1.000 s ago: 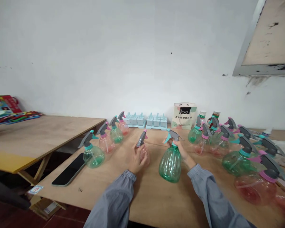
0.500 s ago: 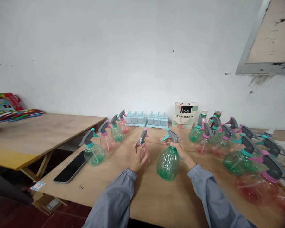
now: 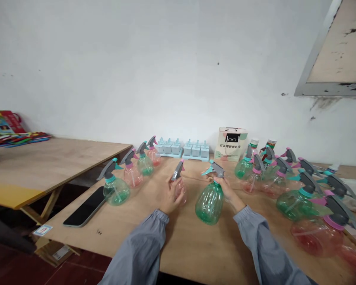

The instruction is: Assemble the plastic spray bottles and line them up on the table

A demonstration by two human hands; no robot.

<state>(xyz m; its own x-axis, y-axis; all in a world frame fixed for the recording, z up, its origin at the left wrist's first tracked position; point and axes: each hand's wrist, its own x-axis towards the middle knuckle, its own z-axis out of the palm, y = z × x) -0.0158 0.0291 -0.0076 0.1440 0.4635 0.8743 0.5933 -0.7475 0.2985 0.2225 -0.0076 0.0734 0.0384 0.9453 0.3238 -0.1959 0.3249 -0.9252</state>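
My left hand [image 3: 171,196] is wrapped round a pink spray bottle [image 3: 182,192] with a grey and pink trigger head, upright at the middle of the table. In my right hand [image 3: 225,187] is a green ribbed spray bottle [image 3: 209,206], gripped at the neck below its grey and turquoise head. Its nozzle points left, and some of my right fingers are hidden behind it. The two bottles stand a short gap apart. Whether the green one touches the table I cannot tell.
Several pink and green spray bottles [image 3: 116,190] line the left side by a phone [image 3: 86,208]. More spray bottles [image 3: 298,204] crowd the right. Light blue popsicle molds [image 3: 195,151] and a paper bag [image 3: 230,146] stand along the wall. Another table [image 3: 59,158] is at the left.
The view has shifted slightly. Both hands keep their hold on the same two bottles, with little visible movement.
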